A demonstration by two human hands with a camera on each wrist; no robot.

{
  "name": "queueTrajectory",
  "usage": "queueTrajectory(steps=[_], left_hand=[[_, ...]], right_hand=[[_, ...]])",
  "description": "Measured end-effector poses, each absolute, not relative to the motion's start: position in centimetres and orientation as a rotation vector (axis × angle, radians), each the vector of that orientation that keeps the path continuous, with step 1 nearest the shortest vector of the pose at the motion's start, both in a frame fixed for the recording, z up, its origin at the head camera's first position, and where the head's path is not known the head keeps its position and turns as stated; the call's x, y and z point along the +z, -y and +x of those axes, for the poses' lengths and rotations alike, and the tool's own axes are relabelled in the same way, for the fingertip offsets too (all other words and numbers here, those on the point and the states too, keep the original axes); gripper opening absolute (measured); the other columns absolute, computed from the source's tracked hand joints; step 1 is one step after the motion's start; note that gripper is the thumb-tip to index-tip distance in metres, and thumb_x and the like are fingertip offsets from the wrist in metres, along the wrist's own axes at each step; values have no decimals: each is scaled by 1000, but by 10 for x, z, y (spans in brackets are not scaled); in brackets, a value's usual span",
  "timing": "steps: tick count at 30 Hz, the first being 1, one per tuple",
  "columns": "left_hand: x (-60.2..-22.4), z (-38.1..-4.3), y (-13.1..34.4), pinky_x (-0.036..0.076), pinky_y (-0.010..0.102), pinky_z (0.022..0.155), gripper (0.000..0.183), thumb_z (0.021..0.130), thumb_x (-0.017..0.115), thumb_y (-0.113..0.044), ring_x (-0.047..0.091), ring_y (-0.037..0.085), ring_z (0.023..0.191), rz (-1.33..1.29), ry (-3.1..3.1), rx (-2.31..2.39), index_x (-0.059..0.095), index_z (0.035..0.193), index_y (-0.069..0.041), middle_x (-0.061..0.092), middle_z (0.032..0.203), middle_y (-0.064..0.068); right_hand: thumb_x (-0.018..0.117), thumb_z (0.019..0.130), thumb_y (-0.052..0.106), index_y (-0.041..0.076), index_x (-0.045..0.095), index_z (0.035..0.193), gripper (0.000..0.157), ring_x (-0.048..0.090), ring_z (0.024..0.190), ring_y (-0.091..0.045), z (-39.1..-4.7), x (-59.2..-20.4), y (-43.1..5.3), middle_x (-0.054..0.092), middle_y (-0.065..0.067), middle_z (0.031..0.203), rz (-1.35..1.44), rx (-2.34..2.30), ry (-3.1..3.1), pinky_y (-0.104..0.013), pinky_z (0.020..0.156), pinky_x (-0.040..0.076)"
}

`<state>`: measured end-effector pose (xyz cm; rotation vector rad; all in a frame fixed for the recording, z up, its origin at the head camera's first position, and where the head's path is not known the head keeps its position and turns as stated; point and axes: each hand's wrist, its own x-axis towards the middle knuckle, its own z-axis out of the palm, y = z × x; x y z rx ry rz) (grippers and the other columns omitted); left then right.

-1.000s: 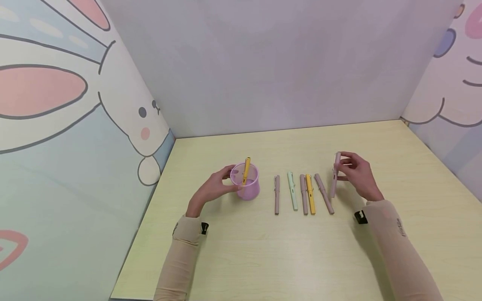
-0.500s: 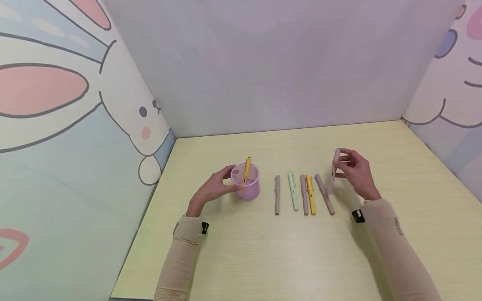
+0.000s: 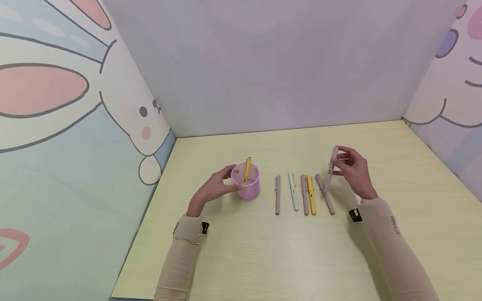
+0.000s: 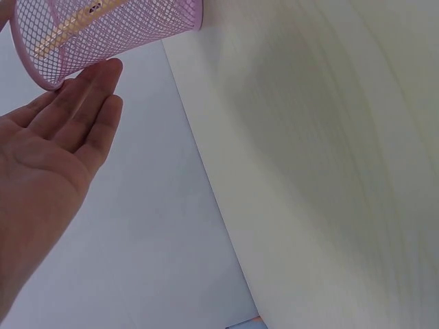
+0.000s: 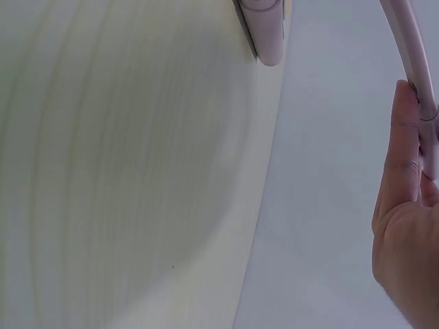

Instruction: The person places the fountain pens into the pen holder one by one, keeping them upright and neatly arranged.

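My left hand (image 3: 216, 186) holds a pink mesh pen cup (image 3: 251, 192) by its rim, thumb on the near side and fingers at the far side. A yellow pen (image 3: 247, 169) leans inside it, also visible through the mesh in the left wrist view. On the right, my right hand (image 3: 355, 171) pinches a mauve pen (image 3: 329, 179) near its upper end, raised and tilted, its lower end over a slanted mauve pen (image 3: 328, 205) on the table. The right wrist view shows the held pen (image 5: 409, 48) against the fingers.
Between cup and right hand lie a mauve pen (image 3: 277, 195), a mint pen (image 3: 293, 192), another mauve pen (image 3: 304, 195) and a yellow pen (image 3: 311, 195) close beside it. A pale wall (image 3: 278, 83) stands behind the wooden table (image 3: 263, 259).
My right hand has moved slightly left and away from me, raising the mauve pen and tilting its lower end leftward. The left hand and cup have stayed in place.
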<state>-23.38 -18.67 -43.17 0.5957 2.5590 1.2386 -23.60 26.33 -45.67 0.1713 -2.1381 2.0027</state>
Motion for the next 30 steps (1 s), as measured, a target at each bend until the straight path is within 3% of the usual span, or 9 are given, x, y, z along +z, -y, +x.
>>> queueTrajectory(steps=[30], left_hand=[[-434, -235, 187, 41, 59, 110, 82, 91, 76, -36, 50, 35, 136, 591, -2552, 1248, 39, 158, -5, 54, 148, 16]], right_hand=[[66, 100, 2, -3, 50, 146, 49, 64, 90, -11, -242, -451, -237, 61, -5, 108, 287, 2006, 2055, -27, 68, 60]])
